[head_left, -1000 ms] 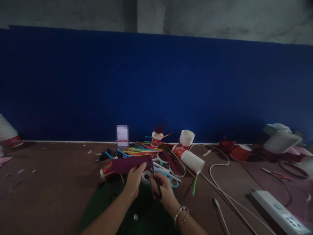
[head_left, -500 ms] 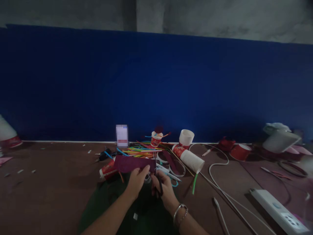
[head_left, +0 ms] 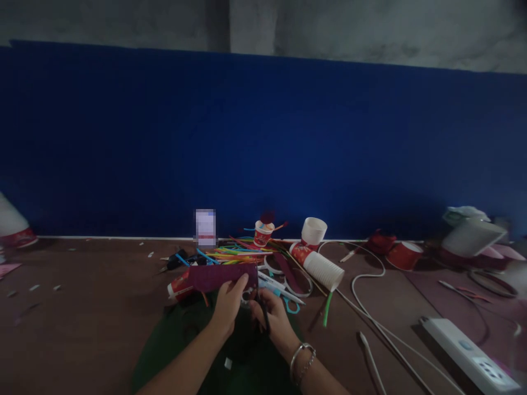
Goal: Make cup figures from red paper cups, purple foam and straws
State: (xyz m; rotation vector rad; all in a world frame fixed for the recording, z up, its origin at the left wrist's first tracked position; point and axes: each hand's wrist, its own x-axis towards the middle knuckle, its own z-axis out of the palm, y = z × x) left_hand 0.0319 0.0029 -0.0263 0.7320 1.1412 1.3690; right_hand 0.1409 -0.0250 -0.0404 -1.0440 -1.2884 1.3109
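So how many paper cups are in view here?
6, maybe more nested: upright cup holding sticks; white cup beside it; lying cup below; red cup behind the purple sheet; right-side cup; far-left cup.

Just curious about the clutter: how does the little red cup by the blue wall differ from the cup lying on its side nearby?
The little red cup stands upright; the lying cup is tipped over on the floor. The little red cup holds sticks; the lying cup looks longer and mostly white. Both carry red print.
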